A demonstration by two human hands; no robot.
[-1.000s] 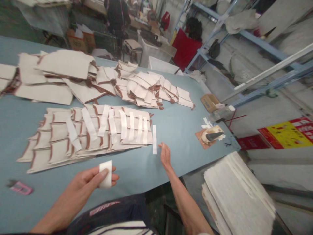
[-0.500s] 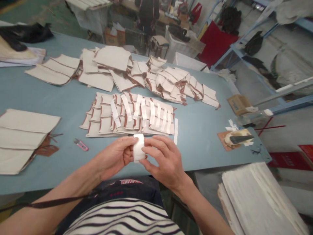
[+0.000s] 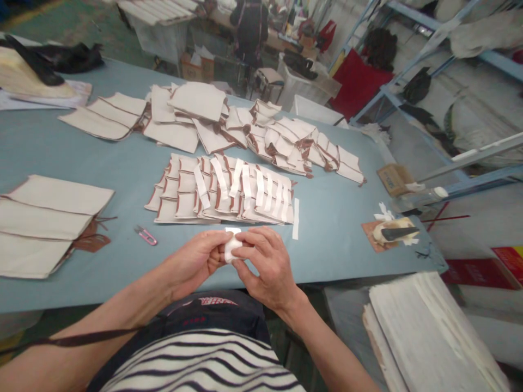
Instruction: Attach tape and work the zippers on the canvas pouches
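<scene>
My left hand (image 3: 198, 260) and my right hand (image 3: 265, 264) meet above the near edge of the blue table (image 3: 122, 163), both pinching a small white roll of tape (image 3: 231, 247) between their fingertips. Just beyond them lies a fanned row of cream fabric pieces with brown trim (image 3: 224, 190), several white tape strips stuck across them. One loose white strip (image 3: 296, 218) lies on the table at the row's right end.
Small pink snips (image 3: 146, 236) lie left of my hands. More cream pieces are piled at the back (image 3: 253, 130) and stacked at the left (image 3: 44, 223). A brown pad with a tool (image 3: 390, 231) sits at the right edge; a white stack (image 3: 433, 332) stands beside the table.
One second ago my right hand was out by the loose strip and my left held the roll alone. Since then my right hand has come back and both now pinch the roll.
</scene>
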